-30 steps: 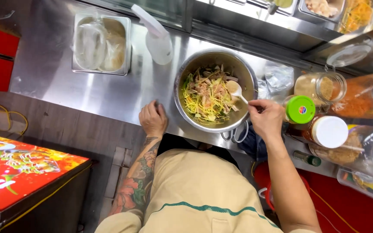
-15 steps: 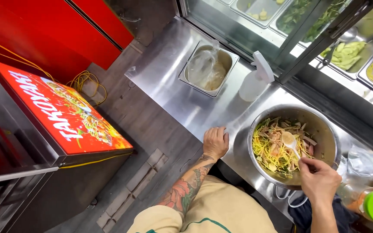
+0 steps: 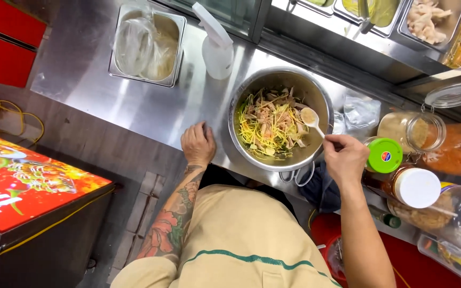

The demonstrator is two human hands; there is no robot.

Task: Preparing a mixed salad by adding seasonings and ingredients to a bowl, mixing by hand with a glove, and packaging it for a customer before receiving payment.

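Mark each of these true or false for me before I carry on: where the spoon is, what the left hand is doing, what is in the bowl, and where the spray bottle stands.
1. The right hand holds a white spoon over the metal bowl. True.
2. The left hand grips the bowl's rim. False: it rests flat on the steel counter, beside the bowl and apart from it.
3. The bowl holds a mix of yellow shreds and pale strips. True.
4. The white spray bottle lies on its side inside the bowl. False: it stands upright on the counter behind the bowl.
5. The spoon is empty. False: it carries a pale, grainy heap.
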